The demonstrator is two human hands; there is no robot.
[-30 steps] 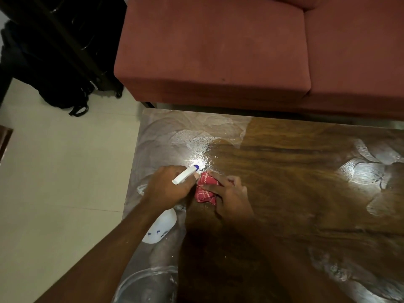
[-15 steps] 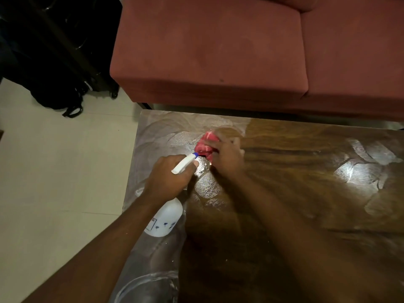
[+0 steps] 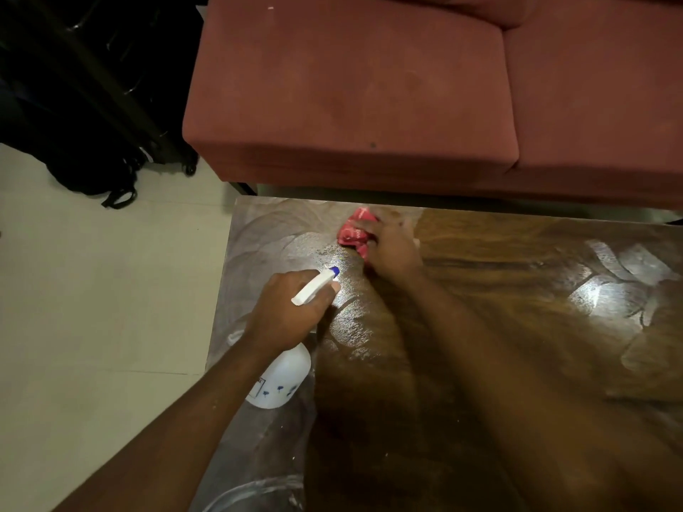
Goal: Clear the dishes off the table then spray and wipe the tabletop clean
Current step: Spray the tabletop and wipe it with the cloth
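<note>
A dark wooden table [image 3: 480,290] fills the right and lower part of the view, its surface streaked with wet, shiny patches. My left hand [image 3: 292,312] grips a white spray bottle [image 3: 284,378] with a blue nozzle tip, held over the table's left side. My right hand [image 3: 391,249] presses a bunched red cloth [image 3: 353,232] onto the tabletop near the far edge, just left of centre. The cloth is partly hidden under my fingers. No dishes are visible on the table.
A red-brown sofa [image 3: 369,97] stands close behind the table's far edge. A black backpack [image 3: 88,168] and dark luggage sit on the pale tiled floor [image 3: 92,308] at the upper left. A faint round wet ring [image 3: 255,493] shows at the table's near left.
My right hand has pushed the red cloth away from me, from beside the spray nozzle to the table's far edge. The left hand with the bottle has stayed about where it was.
</note>
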